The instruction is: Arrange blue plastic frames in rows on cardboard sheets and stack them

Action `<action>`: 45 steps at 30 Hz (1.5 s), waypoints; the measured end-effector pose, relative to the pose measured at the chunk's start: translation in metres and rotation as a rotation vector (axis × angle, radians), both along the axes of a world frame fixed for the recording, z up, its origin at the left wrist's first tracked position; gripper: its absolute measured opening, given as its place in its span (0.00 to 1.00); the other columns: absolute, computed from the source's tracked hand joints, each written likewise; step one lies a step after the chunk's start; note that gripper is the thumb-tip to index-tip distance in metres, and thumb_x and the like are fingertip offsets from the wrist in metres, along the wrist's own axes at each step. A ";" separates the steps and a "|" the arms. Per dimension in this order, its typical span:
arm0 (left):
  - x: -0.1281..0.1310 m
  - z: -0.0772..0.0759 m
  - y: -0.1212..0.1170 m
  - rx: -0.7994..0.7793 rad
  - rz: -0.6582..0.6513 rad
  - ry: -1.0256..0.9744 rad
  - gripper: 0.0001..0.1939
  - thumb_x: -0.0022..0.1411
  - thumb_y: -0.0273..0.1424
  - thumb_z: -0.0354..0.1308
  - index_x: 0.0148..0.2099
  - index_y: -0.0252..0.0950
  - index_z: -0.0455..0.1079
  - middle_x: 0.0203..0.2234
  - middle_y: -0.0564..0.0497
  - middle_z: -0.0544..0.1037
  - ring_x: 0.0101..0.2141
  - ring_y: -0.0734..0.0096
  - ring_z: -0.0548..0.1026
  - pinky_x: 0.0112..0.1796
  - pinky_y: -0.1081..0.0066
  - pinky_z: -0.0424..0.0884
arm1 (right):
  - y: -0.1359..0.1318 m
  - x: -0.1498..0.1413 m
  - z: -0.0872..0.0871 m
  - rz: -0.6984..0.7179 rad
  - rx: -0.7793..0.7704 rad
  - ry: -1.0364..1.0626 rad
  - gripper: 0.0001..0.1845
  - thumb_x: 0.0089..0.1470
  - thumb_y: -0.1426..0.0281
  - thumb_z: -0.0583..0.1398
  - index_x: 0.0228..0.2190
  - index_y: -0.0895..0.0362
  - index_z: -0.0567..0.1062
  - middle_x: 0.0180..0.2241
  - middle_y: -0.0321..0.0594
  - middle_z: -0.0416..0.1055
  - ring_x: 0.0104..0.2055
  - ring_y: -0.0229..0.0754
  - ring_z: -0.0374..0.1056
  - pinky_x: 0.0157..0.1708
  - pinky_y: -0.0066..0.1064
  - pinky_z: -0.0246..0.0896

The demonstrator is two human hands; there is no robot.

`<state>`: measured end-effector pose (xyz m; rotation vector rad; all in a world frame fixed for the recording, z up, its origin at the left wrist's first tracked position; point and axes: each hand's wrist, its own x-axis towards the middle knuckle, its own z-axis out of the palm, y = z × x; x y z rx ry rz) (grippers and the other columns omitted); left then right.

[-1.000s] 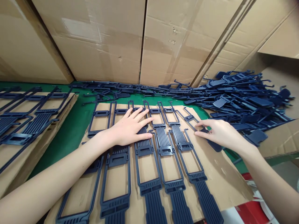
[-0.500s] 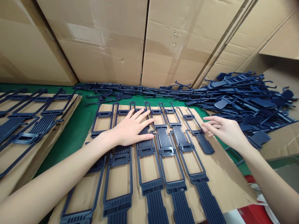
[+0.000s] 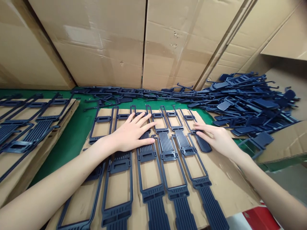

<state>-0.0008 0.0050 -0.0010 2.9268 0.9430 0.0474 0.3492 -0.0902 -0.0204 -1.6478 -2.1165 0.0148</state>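
Rows of dark blue plastic frames (image 3: 152,191) with ribbed paddle ends lie on a cardboard sheet (image 3: 223,179). My left hand (image 3: 130,132) rests flat over the back row with its fingers spread, hiding parts of the frames below. At the far right of that row, the fingertips and thumb of my right hand (image 3: 214,137) close at the neck of a frame (image 3: 203,144), just above its ribbed paddle. The exact contact is partly covered by the fingers.
A tangled heap of similar frames (image 3: 249,99) lies at the back right, trailing left along the green table (image 3: 59,143). Tall cardboard boxes (image 3: 105,44) stand behind. Another cardboard sheet (image 3: 52,127) with frames is at left. Something red (image 3: 260,218) shows at lower right.
My right hand has moved left onto the rightmost back frame, which has shifted slightly left towards its neighbours. My left hand stays spread in place. The view has shifted a little.
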 end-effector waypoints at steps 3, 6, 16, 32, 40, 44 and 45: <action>0.000 0.000 0.000 -0.001 0.001 0.008 0.39 0.66 0.59 0.35 0.71 0.44 0.47 0.70 0.46 0.41 0.69 0.52 0.37 0.64 0.46 0.34 | 0.007 -0.003 0.000 0.013 0.015 -0.014 0.17 0.63 0.63 0.54 0.46 0.55 0.79 0.53 0.41 0.72 0.56 0.49 0.68 0.59 0.42 0.63; 0.000 0.001 0.000 -0.002 0.003 0.013 0.39 0.66 0.59 0.35 0.71 0.43 0.47 0.70 0.46 0.40 0.69 0.52 0.37 0.64 0.46 0.34 | 0.012 -0.006 0.000 0.026 0.031 -0.015 0.17 0.63 0.64 0.54 0.45 0.55 0.79 0.51 0.41 0.74 0.54 0.48 0.69 0.58 0.41 0.64; -0.001 0.001 0.000 0.000 -0.005 -0.020 0.39 0.66 0.58 0.37 0.70 0.43 0.50 0.70 0.44 0.42 0.69 0.51 0.39 0.64 0.46 0.34 | 0.019 -0.007 0.004 0.051 0.007 0.009 0.16 0.62 0.64 0.55 0.45 0.55 0.78 0.50 0.41 0.74 0.55 0.49 0.69 0.58 0.43 0.63; -0.001 0.001 -0.001 -0.013 0.006 -0.023 0.38 0.66 0.59 0.38 0.70 0.44 0.50 0.70 0.46 0.42 0.69 0.50 0.38 0.64 0.46 0.34 | 0.024 0.088 0.022 -0.350 0.127 -0.492 0.21 0.58 0.60 0.58 0.49 0.59 0.74 0.52 0.55 0.71 0.51 0.57 0.68 0.43 0.43 0.64; -0.001 0.001 -0.001 -0.004 0.003 -0.021 0.39 0.66 0.59 0.37 0.70 0.44 0.50 0.70 0.46 0.42 0.69 0.50 0.38 0.64 0.46 0.33 | 0.020 0.124 0.005 -0.422 0.158 -0.552 0.12 0.57 0.67 0.56 0.34 0.54 0.80 0.38 0.47 0.78 0.38 0.51 0.71 0.29 0.36 0.55; -0.001 0.000 0.000 -0.010 0.002 -0.033 0.38 0.66 0.59 0.38 0.70 0.44 0.51 0.70 0.46 0.43 0.69 0.50 0.39 0.64 0.46 0.34 | 0.017 0.123 0.010 -0.439 0.223 -0.541 0.14 0.59 0.65 0.54 0.33 0.53 0.80 0.35 0.47 0.79 0.35 0.50 0.71 0.26 0.35 0.52; -0.001 0.000 0.000 -0.011 0.004 -0.036 0.38 0.66 0.58 0.38 0.70 0.44 0.51 0.70 0.46 0.43 0.69 0.49 0.40 0.64 0.46 0.35 | 0.016 0.122 0.014 -0.448 0.246 -0.538 0.15 0.60 0.65 0.54 0.34 0.54 0.80 0.36 0.47 0.79 0.35 0.49 0.72 0.26 0.34 0.52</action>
